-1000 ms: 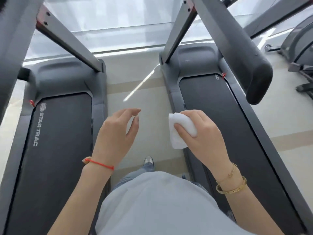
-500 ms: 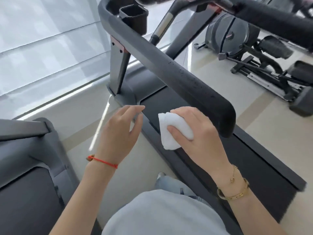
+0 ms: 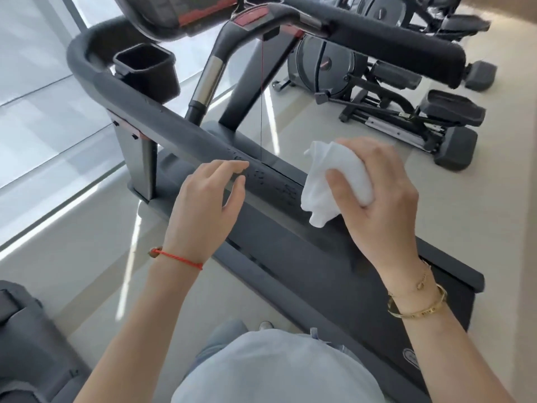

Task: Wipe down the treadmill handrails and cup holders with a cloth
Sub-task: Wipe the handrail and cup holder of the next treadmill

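Observation:
A dark grey padded handrail [image 3: 162, 123] of the treadmill runs diagonally from upper left to the centre. My right hand [image 3: 380, 205] grips a crumpled white cloth [image 3: 328, 184] at the rail's near end, which the cloth covers. My left hand [image 3: 206, 207] hovers at the rail's near side, fingers loosely curved and holding nothing. A square black cup holder [image 3: 145, 66] hangs inside the rail's bend at upper left. The far handrail [image 3: 392, 45] crosses the top right.
The treadmill's belt and deck [image 3: 319, 274] lie below my hands. The console [image 3: 186, 13] sits at the top. An elliptical machine [image 3: 401, 112] stands on the floor at right. Another treadmill [image 3: 26, 344] fills the lower left corner. Windows line the left side.
My view has swung up and right from the treadmill decks to the handrail. My right hand has carried the cloth up onto the rail's end; my left hand has risen beside the rail.

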Motion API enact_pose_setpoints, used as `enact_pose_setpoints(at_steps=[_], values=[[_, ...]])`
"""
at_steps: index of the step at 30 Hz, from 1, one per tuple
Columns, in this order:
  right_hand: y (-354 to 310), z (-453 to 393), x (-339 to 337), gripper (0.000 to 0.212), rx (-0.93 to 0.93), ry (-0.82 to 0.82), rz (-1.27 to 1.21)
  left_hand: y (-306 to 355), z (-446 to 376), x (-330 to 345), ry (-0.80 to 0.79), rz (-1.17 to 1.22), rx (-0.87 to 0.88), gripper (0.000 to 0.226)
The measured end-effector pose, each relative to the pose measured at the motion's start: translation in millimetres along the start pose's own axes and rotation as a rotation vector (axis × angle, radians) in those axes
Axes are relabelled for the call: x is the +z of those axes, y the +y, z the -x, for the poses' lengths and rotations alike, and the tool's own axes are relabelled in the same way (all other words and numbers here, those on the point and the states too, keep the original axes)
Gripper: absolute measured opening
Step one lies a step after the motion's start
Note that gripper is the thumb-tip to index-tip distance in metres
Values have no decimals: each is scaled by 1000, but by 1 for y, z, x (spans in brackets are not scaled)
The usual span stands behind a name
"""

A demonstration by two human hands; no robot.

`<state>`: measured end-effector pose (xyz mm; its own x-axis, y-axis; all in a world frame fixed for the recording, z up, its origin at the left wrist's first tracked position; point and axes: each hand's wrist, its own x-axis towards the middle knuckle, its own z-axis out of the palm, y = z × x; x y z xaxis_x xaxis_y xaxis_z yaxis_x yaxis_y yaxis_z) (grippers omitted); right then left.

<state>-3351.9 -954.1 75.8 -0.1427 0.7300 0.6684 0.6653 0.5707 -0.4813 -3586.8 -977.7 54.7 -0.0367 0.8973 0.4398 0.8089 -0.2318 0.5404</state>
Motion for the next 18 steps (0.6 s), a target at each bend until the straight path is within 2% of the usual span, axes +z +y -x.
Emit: enact_pose_setpoints(at_steps=[3, 6, 8, 12, 18], values=[[7, 0, 8, 31, 60, -62, 54, -9, -18, 7, -46, -3, 58, 25], [10, 14, 18, 37, 187, -286, 139, -21, -37, 11, -107, 8, 85, 25], [9, 25, 24, 46, 249, -378, 238, -31, -49, 11, -143, 17, 110, 25], [-1, 28, 43, 54, 293, -380, 484, -56, -73, 6, -190, 22, 163, 24], [-33, -15, 110, 53, 319, -447, 576, -91, -97, 6, -296, 28, 244, 26]])
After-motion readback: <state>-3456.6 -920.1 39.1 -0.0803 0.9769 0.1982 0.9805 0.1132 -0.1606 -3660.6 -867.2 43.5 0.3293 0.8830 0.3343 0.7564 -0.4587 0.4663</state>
